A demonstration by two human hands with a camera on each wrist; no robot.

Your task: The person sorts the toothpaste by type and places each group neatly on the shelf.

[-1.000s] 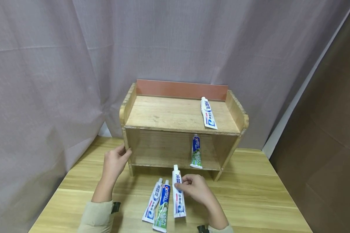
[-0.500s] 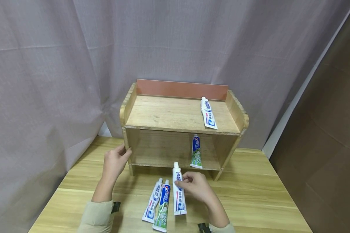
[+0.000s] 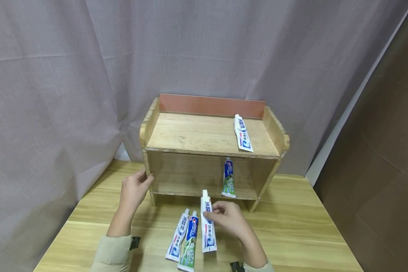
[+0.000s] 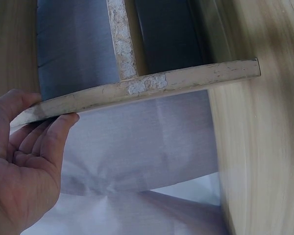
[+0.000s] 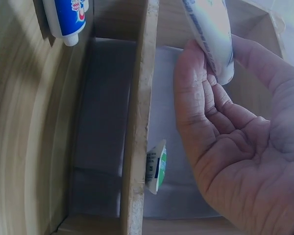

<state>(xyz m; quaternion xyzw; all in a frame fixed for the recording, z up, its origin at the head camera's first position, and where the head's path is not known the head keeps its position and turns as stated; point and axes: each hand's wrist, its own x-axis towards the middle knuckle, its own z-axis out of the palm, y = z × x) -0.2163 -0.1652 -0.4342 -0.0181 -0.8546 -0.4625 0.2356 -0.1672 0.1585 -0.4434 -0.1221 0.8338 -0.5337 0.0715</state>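
The right hand (image 3: 229,219) is holding a white toothpaste tube (image 3: 209,231) in front of the small wooden shelf, its thumb and fingers clamped on the tube's right edge. The tube is pointing its cap to the far side with the print facing up, and it seems to be hanging above the desk (image 3: 292,238); gripping one edge is leaving the cap and the near end unobstructed.

The left hand (image 3: 134,189) is pinching the left side panel (image 3: 147,160) of the wooden shelf (image 3: 190,132), thumb and fingers closed on its near edge, probably to steady the light frame.

To the left of the held tube, a second white tube (image 3: 177,238) and a blue-green tube (image 3: 190,241) are lying close together, caps far, likely so both are staying within easy reach. On the shelf's right half, another white tube (image 3: 243,134) is lying on the upper board and another blue-green tube (image 3: 228,178) on the lower, both caps far, perhaps so the labels are reading alike.
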